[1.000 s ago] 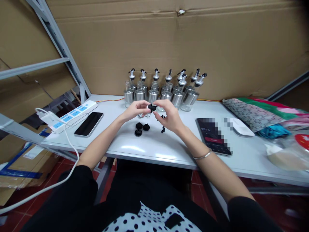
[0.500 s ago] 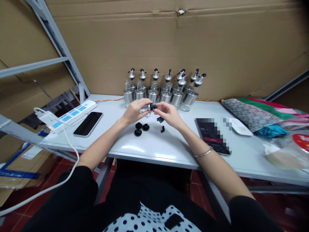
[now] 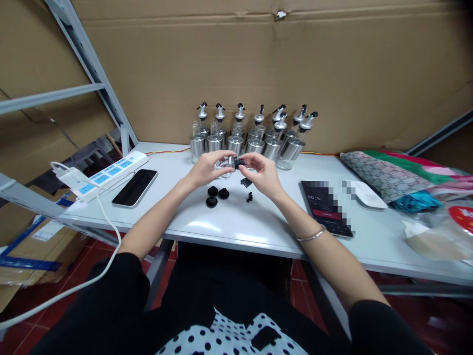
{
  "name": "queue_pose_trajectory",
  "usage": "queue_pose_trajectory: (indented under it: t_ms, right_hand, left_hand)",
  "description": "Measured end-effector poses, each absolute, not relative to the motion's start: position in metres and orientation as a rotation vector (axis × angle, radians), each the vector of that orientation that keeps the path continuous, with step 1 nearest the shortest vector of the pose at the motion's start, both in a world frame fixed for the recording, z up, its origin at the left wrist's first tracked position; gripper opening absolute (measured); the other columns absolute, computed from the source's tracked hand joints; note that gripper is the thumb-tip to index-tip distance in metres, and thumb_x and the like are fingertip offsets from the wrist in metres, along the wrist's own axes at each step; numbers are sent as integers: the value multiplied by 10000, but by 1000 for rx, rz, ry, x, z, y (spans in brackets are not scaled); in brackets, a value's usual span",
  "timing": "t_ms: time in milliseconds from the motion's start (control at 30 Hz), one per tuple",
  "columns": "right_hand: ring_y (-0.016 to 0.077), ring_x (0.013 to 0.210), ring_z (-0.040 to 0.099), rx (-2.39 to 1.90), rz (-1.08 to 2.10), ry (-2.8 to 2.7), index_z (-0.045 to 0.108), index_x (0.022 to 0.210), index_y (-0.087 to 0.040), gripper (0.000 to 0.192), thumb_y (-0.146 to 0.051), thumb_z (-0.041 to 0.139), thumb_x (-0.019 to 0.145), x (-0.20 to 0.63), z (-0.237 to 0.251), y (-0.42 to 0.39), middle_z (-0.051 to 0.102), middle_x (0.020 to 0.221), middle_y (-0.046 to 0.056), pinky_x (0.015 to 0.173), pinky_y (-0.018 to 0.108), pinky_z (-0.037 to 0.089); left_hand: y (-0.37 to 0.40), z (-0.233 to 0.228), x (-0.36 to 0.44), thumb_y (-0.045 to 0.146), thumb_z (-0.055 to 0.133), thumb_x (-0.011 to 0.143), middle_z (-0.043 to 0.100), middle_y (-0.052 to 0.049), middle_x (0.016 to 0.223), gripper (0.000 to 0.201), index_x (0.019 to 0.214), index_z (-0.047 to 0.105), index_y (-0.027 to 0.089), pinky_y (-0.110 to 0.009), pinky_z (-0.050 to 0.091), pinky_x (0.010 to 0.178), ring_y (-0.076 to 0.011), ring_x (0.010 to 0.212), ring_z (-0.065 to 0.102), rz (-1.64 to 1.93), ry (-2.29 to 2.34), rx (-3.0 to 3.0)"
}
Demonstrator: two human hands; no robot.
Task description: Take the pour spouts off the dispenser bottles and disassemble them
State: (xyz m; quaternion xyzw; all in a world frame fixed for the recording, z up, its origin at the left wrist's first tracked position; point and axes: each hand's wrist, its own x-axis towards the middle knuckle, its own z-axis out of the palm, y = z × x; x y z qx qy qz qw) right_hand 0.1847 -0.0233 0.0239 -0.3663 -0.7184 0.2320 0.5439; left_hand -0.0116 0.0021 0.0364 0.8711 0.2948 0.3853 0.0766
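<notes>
My left hand [image 3: 208, 167] and my right hand [image 3: 261, 175] meet above the white table [image 3: 229, 227], both pinching a small spout part [image 3: 236, 162] with a silver body and a black end. The left fingers hold the silver side, the right fingertips the black side. Just below the hands lie black stoppers [image 3: 216, 195] and several tiny black pieces [image 3: 248, 190]. Behind stands a row of glass and steel dispenser bottles [image 3: 254, 138] with pour spouts.
A black phone [image 3: 135, 187] and a white power strip [image 3: 105, 175] with its cable lie at the left. A dark tablet [image 3: 327, 207], a white mouse [image 3: 365, 195], patterned fabric [image 3: 391, 172] and a plastic bag [image 3: 439, 236] sit at the right. Cardboard walls the back.
Both hands have shifted slightly away from me with the part; the right fingertips have closed in on its black end. The view has tilted a little.
</notes>
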Motion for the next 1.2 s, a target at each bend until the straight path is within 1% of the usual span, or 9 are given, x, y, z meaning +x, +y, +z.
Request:
queue_pose_trajectory:
  t_ms: [100,267,433,667,800,867,933,1067,1200]
  right_hand:
    - [161,833,598,-843,473,-1717,606,914,-192,175,-239,585,747,188,26,-22,627,921,42,752,300,516]
    - [157,745,574,-835,231,-2119,608,919,-163,213,-105,544,724,190,26,-25,597,851,46,728,300,490]
    - [174,804,571,-921,141,-2501,632,948,-160,346,19,444,721,178,12,-30,607,933,81,743,295,466]
    - [206,885,576,-1075,88,-2564,650,1029,-108,366,15,445,752,176,13,-30,615,976,126,802,313,460]
    - [221,883,564,-1111,20,-2574,677,981,-124,355,10,454,739,178,11,-26,615,921,110,811,333,455]
    - [218,872,569,-1106,76,-2614,687,966,-129,344,4,468,736,177,9,-27,621,920,106,804,328,459]
    - [213,871,584,-1116,154,-2640,688,992,-115,344,-3,481,741,175,9,-29,628,958,117,805,318,464]
    - [215,858,609,-1116,251,-2622,682,1028,-89,290,-71,530,781,174,13,-34,636,978,135,802,318,477]
    - [207,832,608,-1138,224,-2588,696,978,-92,255,-76,538,778,175,15,-34,640,947,133,780,309,479]
  left_hand:
    - [8,32,-13,435,574,862,679,-50,970,406,1162,571,162,-255,482,766,-153,834,632,1076,1001,2551]
    - [22,19,-19,349,568,864,637,-87,1052,349,1156,564,158,-361,424,887,-239,1024,544,745,1237,2825]
    - [26,7,-24,327,564,851,553,-113,1141,383,1194,527,159,-389,420,907,-266,1084,480,434,1350,2889]
    - [31,-7,-23,320,498,888,468,-138,1294,392,1243,498,154,-428,418,964,-296,1195,424,321,1334,2884]
    - [31,-9,-22,338,492,897,423,-146,1361,390,1246,491,164,-446,408,980,-305,1254,399,307,1351,2872]
    - [31,-8,-21,350,503,893,408,-153,1378,396,1240,478,162,-461,394,989,-303,1273,393,348,1358,2862]
    - [31,-4,-21,366,510,890,445,-155,1335,377,1198,475,151,-469,388,985,-290,1247,426,473,1386,2833]
    - [33,10,-26,340,504,890,516,-139,1192,271,1085,471,154,-440,393,981,-261,1163,479,964,1518,2712]
    - [44,26,-38,274,492,881,453,-152,1244,297,1149,410,178,-436,344,1061,-257,1242,416,1476,1685,2485]
